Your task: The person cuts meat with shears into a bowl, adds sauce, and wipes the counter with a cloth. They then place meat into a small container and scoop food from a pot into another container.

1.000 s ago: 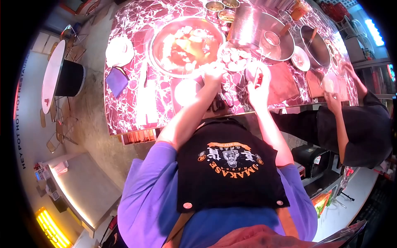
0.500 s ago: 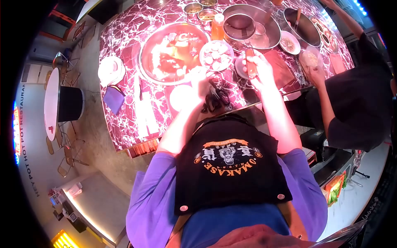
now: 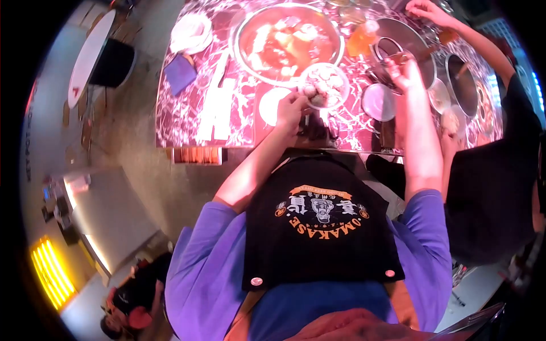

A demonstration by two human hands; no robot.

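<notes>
My left hand (image 3: 292,112) is closed on the near-left rim of a white bowl (image 3: 325,85) holding several pale round pieces. The bowl stands just in front of a large steel pot (image 3: 236,51) of reddish broth. Further right, my right hand (image 3: 405,71) is wrapped round the handle of a round strainer (image 3: 388,50), which hangs over a wide dark pan (image 3: 427,44). A pale empty-looking bowl (image 3: 379,102) lies between my two hands. Left of my left hand is a white plate (image 3: 272,107).
Stacked white plates (image 3: 191,33) and a blue-purple napkin (image 3: 181,74) lie at the table's left. An orange bottle (image 3: 362,40) stands behind the bowls. At the right, a co-worker (image 3: 492,187) holds a small bowl (image 3: 453,122) and reaches across the back.
The view has swung, shifting the table upward. My right hand has moved forward with the strainer towards the pan, uncovering the pale bowl. My left hand now grips the bowl of pale pieces.
</notes>
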